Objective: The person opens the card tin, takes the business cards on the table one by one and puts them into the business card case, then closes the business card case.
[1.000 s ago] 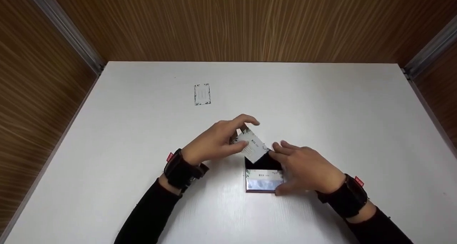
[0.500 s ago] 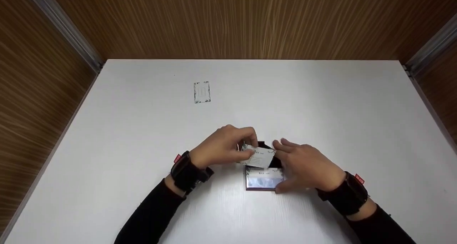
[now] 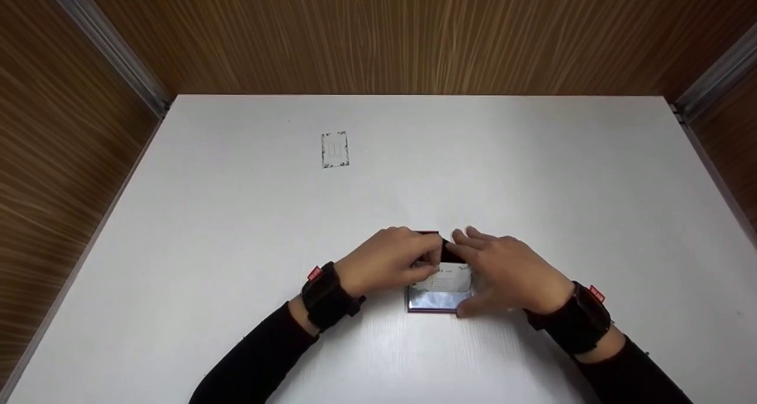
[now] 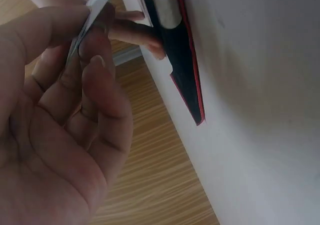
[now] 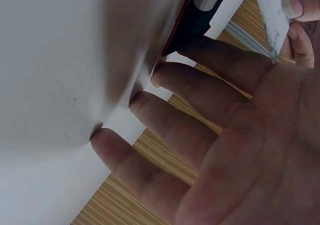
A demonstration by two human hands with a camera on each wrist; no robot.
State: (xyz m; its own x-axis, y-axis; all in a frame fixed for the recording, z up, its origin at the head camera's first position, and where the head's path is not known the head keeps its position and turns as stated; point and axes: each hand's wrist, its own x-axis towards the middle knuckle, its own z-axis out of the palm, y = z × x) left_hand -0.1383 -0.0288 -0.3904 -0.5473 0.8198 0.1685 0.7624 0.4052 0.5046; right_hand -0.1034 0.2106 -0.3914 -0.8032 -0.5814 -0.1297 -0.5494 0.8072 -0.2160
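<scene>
Left hand [image 3: 387, 262] pinching business card [image 3: 445, 275] into open card case [image 3: 437, 297]; right hand [image 3: 508, 277], fingers straight, bracing case; keep card level.

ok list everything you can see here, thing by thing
table: one, white, fills the middle, wood-grain walls around it
card case: one, dark with red edge, open, near table edge between the hands
card: one, white with print, pinched over the case
loose card: one, white with dark border, far left of table
left hand: pinches the card
right hand: fingers straight, steadies the case
wrist straps: two, black
</scene>
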